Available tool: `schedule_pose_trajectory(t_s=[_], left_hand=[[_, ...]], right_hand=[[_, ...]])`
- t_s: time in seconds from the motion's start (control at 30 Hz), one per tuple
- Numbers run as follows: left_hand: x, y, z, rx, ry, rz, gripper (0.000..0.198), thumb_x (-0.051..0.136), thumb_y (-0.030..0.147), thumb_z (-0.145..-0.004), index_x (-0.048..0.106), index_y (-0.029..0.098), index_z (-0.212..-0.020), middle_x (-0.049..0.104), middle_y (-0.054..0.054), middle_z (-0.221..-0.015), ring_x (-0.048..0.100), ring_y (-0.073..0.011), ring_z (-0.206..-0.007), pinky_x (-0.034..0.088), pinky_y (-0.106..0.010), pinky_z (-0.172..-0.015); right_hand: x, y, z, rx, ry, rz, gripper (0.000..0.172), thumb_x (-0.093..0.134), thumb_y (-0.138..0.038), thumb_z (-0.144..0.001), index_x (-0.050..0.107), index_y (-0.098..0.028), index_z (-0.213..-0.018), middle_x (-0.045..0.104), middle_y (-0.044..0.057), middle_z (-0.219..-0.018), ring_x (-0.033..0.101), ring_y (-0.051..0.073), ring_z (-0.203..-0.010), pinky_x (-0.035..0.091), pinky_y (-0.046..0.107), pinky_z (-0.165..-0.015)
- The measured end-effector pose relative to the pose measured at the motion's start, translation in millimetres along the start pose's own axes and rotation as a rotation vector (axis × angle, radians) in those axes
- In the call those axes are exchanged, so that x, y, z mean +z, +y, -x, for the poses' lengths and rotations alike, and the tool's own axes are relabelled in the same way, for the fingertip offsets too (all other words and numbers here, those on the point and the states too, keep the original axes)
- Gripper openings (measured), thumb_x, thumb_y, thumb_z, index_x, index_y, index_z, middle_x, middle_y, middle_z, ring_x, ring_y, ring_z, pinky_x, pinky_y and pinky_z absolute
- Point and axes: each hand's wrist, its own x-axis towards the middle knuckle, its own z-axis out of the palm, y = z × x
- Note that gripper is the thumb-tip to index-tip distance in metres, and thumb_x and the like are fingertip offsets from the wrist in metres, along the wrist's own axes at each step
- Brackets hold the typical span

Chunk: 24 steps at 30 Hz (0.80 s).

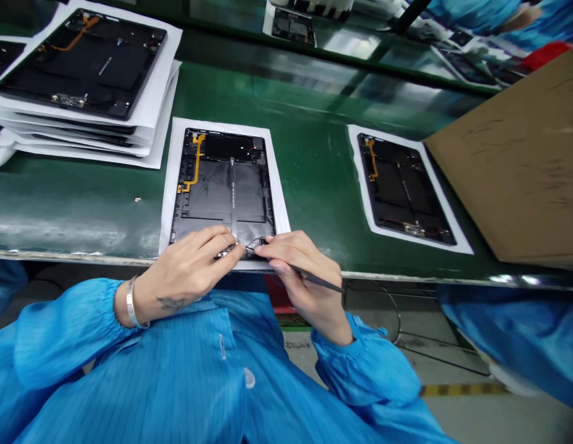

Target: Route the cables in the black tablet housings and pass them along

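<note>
Left hand: palm down, fingers pressed together, pinching a small silver-and-black connector at the near end of a tablet rear housing. Right hand: thumb and fingers closed on a slim black probe, shaft angled out past the near right corner of the housing, tip hidden under the fingers. Thin black wire in a small loop between both hands, over the housing. Housing flat on a white sheet, yellow flex cable along its upper left. Left of the housing: stack of further housings on white sheets. Right of it: second housing, then brown cardboard. Beneath it: green workbench. Nearer than the housing: blue smock sleeves, silver bangle on the left wrist. Below the bench edge, right of the housing: floor with yellow-and-black tape.
</note>
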Motion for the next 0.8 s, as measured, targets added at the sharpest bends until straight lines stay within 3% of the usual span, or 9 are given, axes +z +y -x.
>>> schedule_pose_trajectory(t_s=[0.17, 0.47, 0.63, 0.8], left_hand=[[0.0, -0.1, -0.3, 0.006, 0.006, 0.006, 0.028, 0.047, 0.002, -0.096, 0.065, 0.001, -0.117, 0.071, -0.018, -0.109, 0.069, -0.0325, -0.106, 0.063, -0.043, -0.086], [4.5, 1.8, 2.7, -0.031, 0.015, 0.018, 0.027, 0.048, 0.000, -0.095, 0.066, 0.003, -0.116, 0.070, -0.019, -0.112, 0.070, -0.0330, -0.107, 0.063, -0.043, -0.085], [3.4, 1.7, 0.4, -0.032, 0.013, 0.048, 0.028, 0.044, 0.002, -0.097, 0.066, 0.002, -0.115, 0.070, -0.019, -0.112, 0.070, -0.0333, -0.106, 0.064, -0.043, -0.082], [3.4, 1.5, -1.4, -0.041, 0.014, 0.057, 0.027, 0.046, 0.003, -0.097, 0.066, 0.003, -0.115, 0.070, -0.018, -0.111, 0.069, -0.0324, -0.107, 0.063, -0.043, -0.084]], right_hand=[[-5.2, -1.9, -6.4, 0.000, -0.050, 0.009, 0.015, 0.060, -0.014, -0.096, 0.071, -0.018, -0.105, 0.073, 0.006, -0.096, 0.065, 0.018, -0.094, 0.054, 0.034, -0.085], [-34.8, 25.7, -56.4, -0.119, -0.472, -0.092, 0.013, 0.060, -0.021, -0.097, 0.073, -0.019, -0.101, 0.073, 0.004, -0.089, 0.062, 0.018, -0.088, 0.053, 0.038, -0.089], [-42.5, 36.6, -53.9, -0.043, -0.414, -0.131, 0.015, 0.060, -0.021, -0.098, 0.074, -0.021, -0.101, 0.075, 0.003, -0.092, 0.065, 0.017, -0.087, 0.052, 0.042, -0.101], [-46.5, 33.9, -38.9, 0.065, -0.276, -0.163, 0.016, 0.062, -0.018, -0.096, 0.076, -0.022, -0.101, 0.076, 0.004, -0.093, 0.067, 0.017, -0.088, 0.057, 0.042, -0.097]])
